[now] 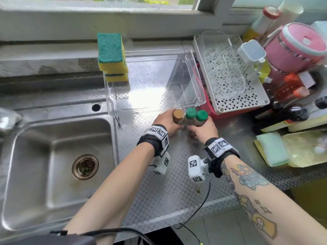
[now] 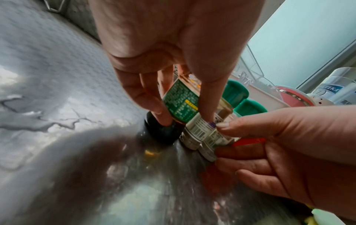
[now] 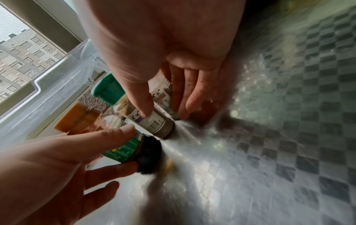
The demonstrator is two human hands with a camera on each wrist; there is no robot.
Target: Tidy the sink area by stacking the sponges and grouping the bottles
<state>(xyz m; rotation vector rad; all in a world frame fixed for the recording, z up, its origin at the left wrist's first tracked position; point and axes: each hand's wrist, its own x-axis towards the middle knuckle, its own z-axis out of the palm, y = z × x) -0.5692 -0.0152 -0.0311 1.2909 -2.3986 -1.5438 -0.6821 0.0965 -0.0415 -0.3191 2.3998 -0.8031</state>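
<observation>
Three small bottles stand bunched together on the steel counter point(image 1: 177, 174), just in front of a clear tray. My left hand point(image 1: 174, 125) grips the brown-capped bottle point(image 1: 178, 115), a dark one with a green label point(image 2: 181, 102). My right hand point(image 1: 196, 131) holds the two green-capped bottles point(image 1: 190, 113) point(image 1: 201, 115), thumb on one point(image 3: 146, 120) and fingers behind the other. In the wrist views the fingertips of both hands nearly meet around the group. Two yellow-and-green sponges point(image 1: 111, 52) lie stacked at the tray's far left corner.
The clear tray point(image 1: 199, 76) lies behind the bottles. The sink basin point(image 1: 53, 156) lies to the left. A white perforated drainer point(image 1: 238, 96), a pink pot point(image 1: 293, 50), dark bottles and a yellow-green cloth point(image 1: 270, 149) crowd the right side.
</observation>
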